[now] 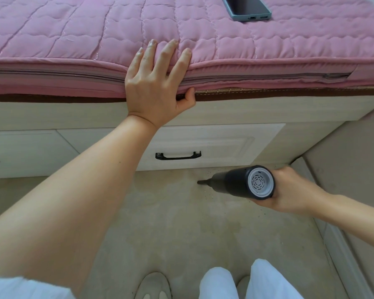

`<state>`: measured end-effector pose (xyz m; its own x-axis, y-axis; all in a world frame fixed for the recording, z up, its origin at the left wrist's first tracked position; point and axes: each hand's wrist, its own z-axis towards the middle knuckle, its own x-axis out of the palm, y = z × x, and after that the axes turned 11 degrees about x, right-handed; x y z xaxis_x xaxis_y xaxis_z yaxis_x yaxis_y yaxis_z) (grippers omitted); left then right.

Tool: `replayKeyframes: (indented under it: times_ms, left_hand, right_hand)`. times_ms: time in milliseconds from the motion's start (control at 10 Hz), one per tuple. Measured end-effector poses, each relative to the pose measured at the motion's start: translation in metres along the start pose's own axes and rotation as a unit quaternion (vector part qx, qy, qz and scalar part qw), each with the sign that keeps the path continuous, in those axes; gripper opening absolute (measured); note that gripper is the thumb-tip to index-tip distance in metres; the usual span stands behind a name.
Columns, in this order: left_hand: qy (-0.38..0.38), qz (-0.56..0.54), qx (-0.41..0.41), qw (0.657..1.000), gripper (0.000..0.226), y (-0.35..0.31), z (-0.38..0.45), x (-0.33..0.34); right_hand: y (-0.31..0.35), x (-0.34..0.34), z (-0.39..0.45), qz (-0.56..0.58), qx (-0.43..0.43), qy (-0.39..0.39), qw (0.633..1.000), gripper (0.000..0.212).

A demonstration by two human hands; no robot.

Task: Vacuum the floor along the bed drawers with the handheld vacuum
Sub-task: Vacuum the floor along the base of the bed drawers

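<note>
My right hand (289, 190) grips the dark handheld vacuum (242, 183), grey filter end toward me. Its thin nozzle tip (202, 182) points left and down at the beige floor (171, 212), just in front of the right bed drawer (214, 145) with its black handle (178, 156). Small dark specks lie on the floor around the nozzle. My left hand (158, 83) rests on the edge of the pink quilted mattress (73, 39), fingers straight on top and thumb tucked under the edge.
A second drawer (26, 152) sits to the left. A phone (246, 7) lies on the mattress at the far right. A beige wall and skirting (343, 234) close in on the right. My slipper (152, 285) and white trouser legs show at the bottom.
</note>
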<state>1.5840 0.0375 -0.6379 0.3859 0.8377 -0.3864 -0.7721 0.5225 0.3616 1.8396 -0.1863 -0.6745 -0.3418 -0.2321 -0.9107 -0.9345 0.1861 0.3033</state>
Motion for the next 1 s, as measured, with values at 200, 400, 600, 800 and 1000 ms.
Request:
replayKeyframes:
  times_ms: [200, 400, 600, 800, 1000]
  left_hand:
    - [0.006, 0.000, 0.000, 1.000, 0.053, -0.001, 0.000, -0.001]
    - [0.006, 0.000, 0.000, 1.000, 0.053, 0.000, 0.001, -0.001]
    - [0.006, 0.003, -0.002, 1.000, 0.053, 0.000, 0.000, -0.001]
    - [0.001, 0.003, -0.002, 1.000, 0.053, -0.001, 0.000, 0.000]
    - [-0.002, 0.002, 0.000, 1.000, 0.052, 0.000, 0.000, 0.000]
  right_hand:
    - [0.017, 0.002, 0.017, -0.026, -0.013, -0.024, 0.999, 0.047]
    - [0.022, 0.000, 0.016, -0.034, -0.019, -0.019, 0.999, 0.047]
    - [0.009, -0.004, -0.001, 0.005, -0.039, 0.000, 0.999, 0.038]
    - [0.007, -0.007, -0.007, 0.013, -0.043, -0.002, 0.999, 0.032]
    - [0.023, -0.005, 0.007, -0.016, -0.030, -0.008, 0.999, 0.041]
